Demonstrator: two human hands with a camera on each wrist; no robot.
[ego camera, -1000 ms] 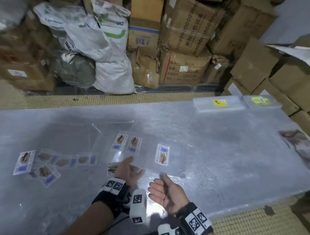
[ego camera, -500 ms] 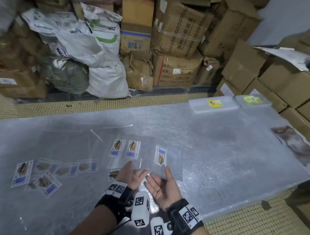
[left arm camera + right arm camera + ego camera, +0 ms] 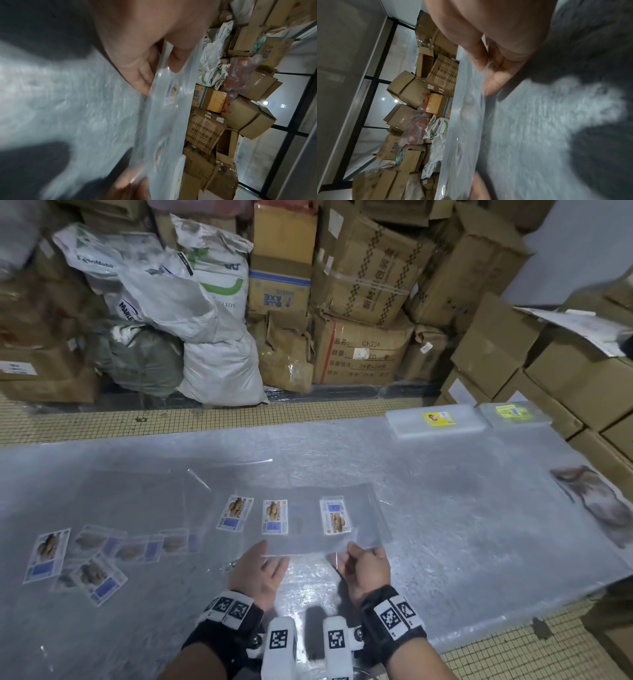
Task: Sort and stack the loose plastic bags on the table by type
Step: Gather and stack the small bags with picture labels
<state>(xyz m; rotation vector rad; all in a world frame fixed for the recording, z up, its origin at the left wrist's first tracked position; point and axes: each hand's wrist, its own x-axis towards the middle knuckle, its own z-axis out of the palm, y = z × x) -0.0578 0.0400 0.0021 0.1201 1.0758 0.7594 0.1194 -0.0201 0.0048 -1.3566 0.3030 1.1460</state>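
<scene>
Clear plastic bags with printed labels lie loose on the plastic-covered table [image 3: 462, 518]. Both hands hold the near edge of one clear bag [image 3: 356, 508], which carries a white and blue label [image 3: 335, 517]. My left hand [image 3: 270, 554] pinches its left near corner and my right hand [image 3: 356, 556] pinches its right near corner. In the left wrist view, the left hand [image 3: 159, 73] pinches the film [image 3: 164, 101]. In the right wrist view, the right hand [image 3: 488, 73] pinches the same film [image 3: 471, 108]. Two more labelled bags [image 3: 253, 515] lie just left of it.
Several labelled bags [image 3: 96, 556] are scattered at the table's left. Two neat stacks, one with a yellow label [image 3: 436, 421] and one with a green label [image 3: 513, 414], sit at the far right corner. Sacks [image 3: 191, 313] and cartons [image 3: 363, 302] stand beyond the table.
The hands were close together under the bag's near edge. They have spread apart and now pinch its two near corners, drawing the bag flat.
</scene>
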